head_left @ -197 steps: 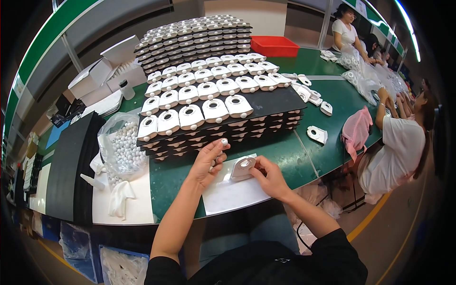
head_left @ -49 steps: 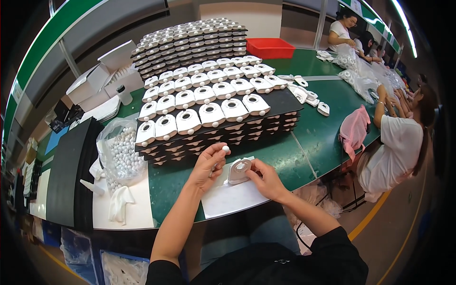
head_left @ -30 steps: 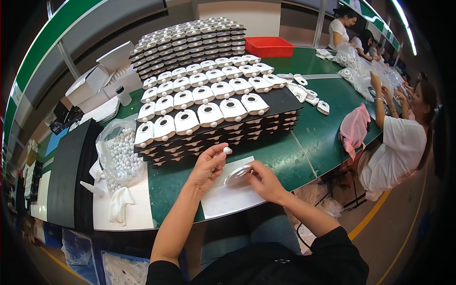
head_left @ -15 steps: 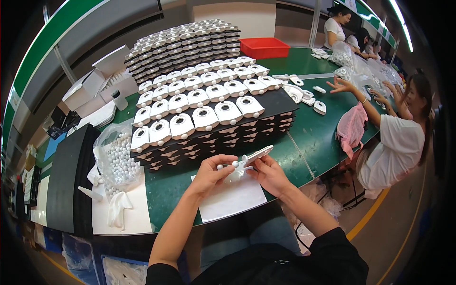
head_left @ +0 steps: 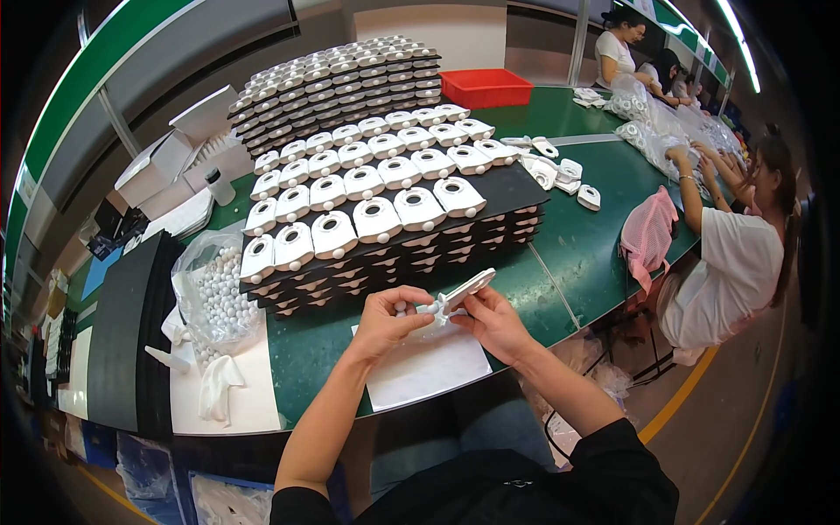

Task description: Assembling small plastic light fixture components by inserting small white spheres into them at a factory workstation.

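My left hand (head_left: 391, 322) is closed, pinching a small white ball (head_left: 432, 308) between thumb and forefinger. Another white ball (head_left: 402, 307) shows among its curled fingers. My right hand (head_left: 499, 325) grips a flat white plastic housing (head_left: 470, 286), tilted with its far end up to the right. The pinched ball is at the housing's near end; whether it is seated there I cannot tell. Both hands are above a white paper sheet (head_left: 429, 372) at the table's front edge.
Stacked black trays (head_left: 490, 206) of white housings fill the middle. At left are a clear bag of white balls (head_left: 229, 289), a nozzle bottle (head_left: 166, 357) and black boards (head_left: 131, 341). Loose housings (head_left: 589, 198) lie at right, near a co-worker (head_left: 735, 245). Behind stands a red bin (head_left: 486, 87).
The pinched ball has come up against the housing's near end, and the housing has shifted slightly left. A co-worker's outstretched arm has drawn back, and one loose housing has gone from the table.
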A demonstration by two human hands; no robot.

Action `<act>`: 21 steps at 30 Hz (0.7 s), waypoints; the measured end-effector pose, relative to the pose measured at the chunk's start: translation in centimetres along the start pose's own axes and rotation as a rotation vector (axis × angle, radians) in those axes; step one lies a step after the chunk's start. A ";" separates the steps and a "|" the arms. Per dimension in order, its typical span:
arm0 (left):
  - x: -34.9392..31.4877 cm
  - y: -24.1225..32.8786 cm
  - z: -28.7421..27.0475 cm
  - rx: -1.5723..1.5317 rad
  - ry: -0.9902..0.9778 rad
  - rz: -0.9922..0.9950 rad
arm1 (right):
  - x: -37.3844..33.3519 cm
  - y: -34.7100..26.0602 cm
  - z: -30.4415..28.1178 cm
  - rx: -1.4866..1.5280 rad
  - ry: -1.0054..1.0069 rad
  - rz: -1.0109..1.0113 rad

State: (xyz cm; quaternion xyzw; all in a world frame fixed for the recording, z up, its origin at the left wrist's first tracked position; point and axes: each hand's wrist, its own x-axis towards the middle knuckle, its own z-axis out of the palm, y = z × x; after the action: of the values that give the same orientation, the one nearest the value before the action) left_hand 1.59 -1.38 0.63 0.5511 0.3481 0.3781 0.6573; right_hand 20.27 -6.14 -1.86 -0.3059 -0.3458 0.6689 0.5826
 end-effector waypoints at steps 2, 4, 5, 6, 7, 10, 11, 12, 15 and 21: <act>0.3 -0.6 -0.2 0.079 -0.024 0.217 | 0.0 0.0 0.1 -0.010 -0.001 -0.006; 0.4 -0.7 -0.1 0.116 -0.007 0.218 | 0.0 0.0 0.2 -0.022 -0.001 -0.015; 0.4 -0.7 -0.1 0.152 0.010 0.218 | 0.0 0.0 0.4 -0.049 0.019 -0.018; 0.4 -0.9 -0.1 0.152 0.007 0.221 | 0.0 0.0 0.5 -0.078 0.039 -0.021; 0.5 -1.1 -0.2 0.120 0.022 0.198 | 0.0 0.1 0.4 -0.079 0.038 -0.024; 0.5 -1.8 -0.5 0.036 0.018 0.194 | -0.1 0.0 0.3 -0.188 0.009 -0.006; 0.5 -1.8 -0.5 -0.015 0.002 0.208 | -0.2 -0.2 0.5 -0.242 -0.022 -0.060; 0.4 -1.6 -0.4 -0.016 0.000 0.213 | -0.2 -0.5 0.8 -0.297 -0.054 -0.113; 0.2 -0.8 0.1 -0.023 0.051 0.225 | -0.3 -1.6 1.8 -0.384 -0.068 -0.216; 0.0 0.2 0.2 -0.058 0.060 0.187 | 1.0 -6.7 2.3 -0.760 -0.130 -0.368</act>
State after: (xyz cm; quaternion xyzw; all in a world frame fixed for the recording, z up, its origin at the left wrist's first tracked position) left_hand 1.76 -1.51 0.85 0.5503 0.3038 0.4641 0.6241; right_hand 22.03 -4.82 4.96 -0.3891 -0.6526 0.3967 0.5152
